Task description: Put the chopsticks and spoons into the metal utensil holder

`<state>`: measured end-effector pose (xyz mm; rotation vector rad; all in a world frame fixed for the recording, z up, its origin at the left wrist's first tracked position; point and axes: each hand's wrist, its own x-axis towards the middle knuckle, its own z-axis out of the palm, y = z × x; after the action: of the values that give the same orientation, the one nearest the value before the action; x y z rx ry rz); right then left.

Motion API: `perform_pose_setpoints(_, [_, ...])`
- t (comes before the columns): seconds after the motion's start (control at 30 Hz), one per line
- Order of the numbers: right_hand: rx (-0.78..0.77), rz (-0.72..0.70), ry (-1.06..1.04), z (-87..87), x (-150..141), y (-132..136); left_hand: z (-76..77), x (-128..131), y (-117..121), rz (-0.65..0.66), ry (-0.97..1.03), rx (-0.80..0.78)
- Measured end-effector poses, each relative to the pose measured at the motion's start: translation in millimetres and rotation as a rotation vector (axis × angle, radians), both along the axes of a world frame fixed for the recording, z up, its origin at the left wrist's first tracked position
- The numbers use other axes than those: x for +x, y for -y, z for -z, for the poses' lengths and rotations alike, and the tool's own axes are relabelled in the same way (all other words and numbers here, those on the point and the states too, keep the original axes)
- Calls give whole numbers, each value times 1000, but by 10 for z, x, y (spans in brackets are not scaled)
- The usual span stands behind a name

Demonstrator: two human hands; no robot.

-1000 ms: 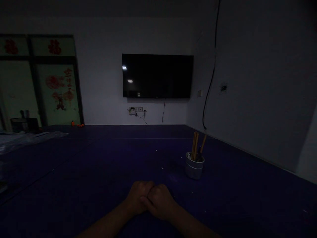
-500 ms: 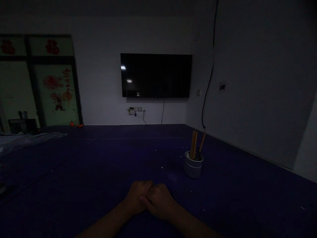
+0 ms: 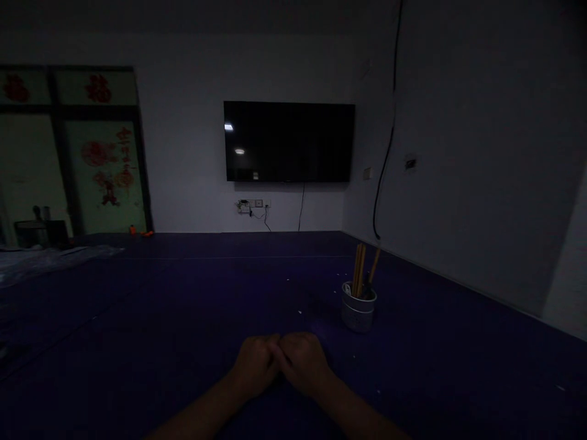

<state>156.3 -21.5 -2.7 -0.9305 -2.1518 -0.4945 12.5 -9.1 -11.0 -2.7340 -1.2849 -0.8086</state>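
Observation:
My left hand [image 3: 257, 362] and my right hand [image 3: 302, 360] rest together on the dark blue-purple surface [image 3: 192, 318], knuckles turned up. Both are curled closed and touch at the thumbs and inner sides. The undersides of the fingers are hidden, so I cannot tell whether anything is inside them. Beyond my right hand, to the right, a grey cup [image 3: 358, 311] stands upright and apart from it. In the cup are several wooden sticks [image 3: 359, 270], a thinner stick leaning right, and some dark and white items too dim to name.
Small white scraps [image 3: 299, 312] lie scattered on the surface. Clear plastic sheeting [image 3: 59, 260] lies at the left, with small orange objects [image 3: 145, 233] behind it. A black television [image 3: 290, 142] hangs on the far wall; a dark cable [image 3: 384, 165] runs down the right wall.
My hands have loosened from a clasp, where the right overlapped the left, and now sit side by side. My right hand has moved slightly right. The cup stays in place.

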Motion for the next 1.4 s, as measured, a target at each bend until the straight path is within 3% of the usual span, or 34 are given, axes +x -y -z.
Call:
perform_pose_setpoints(0.27, [22,210,-258,-114,145,-50,-70,33,46,-23,-100,77])
perform_pose_setpoints(0.5, [-140,517,-603,-216,452,-201,-37,44,34,-12,-73,106])
perform_pose_setpoints(0.67, [-193,668,-715,-257,605,-280,-9,43,16,-7,-69,102])
perform_pose_setpoints(1.0, [-330,904,-620,-352,819,-315,-9,55,20,-21,-76,96])
perform_pose_setpoints(1.4, [-314,989,-489,-326,905,-354,-19,53,23,-20,-126,85])
